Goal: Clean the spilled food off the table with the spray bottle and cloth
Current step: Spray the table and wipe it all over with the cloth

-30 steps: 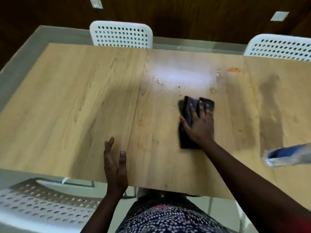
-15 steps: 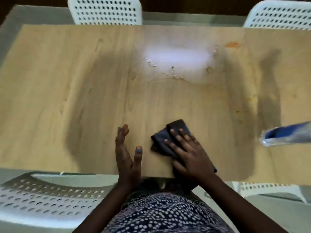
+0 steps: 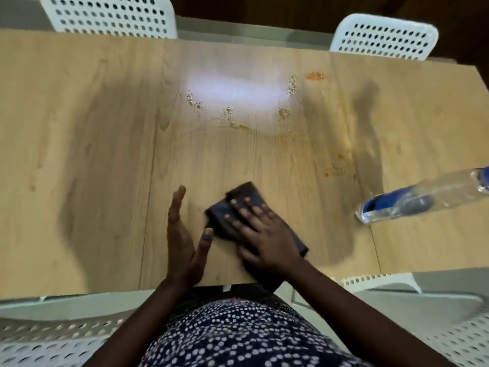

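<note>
Two hands at work on one wooden surface. Right hand: fingers spread flat, pressing a dark folded cloth onto the near edge, directly before the person. Left hand: released, fingers straight, set edge-on just beside the cloth like a barrier, grasping nothing. Food crumbs: several pale clusters ringing a bright glare patch at mid-surface, well apart from the cloth; one orange smear farther back; small orange specks nearer the right. Spray bottle: clear with blue label, standing at the right, apart from both hands. White perforated chairs: two at the far side. Handling note, as judgement: the step is gathering debris toward the near edge; keep even flat pressure, overlap strokes, cup the left hand below the edge to catch crumbs, then return for the remaining clusters.
</note>
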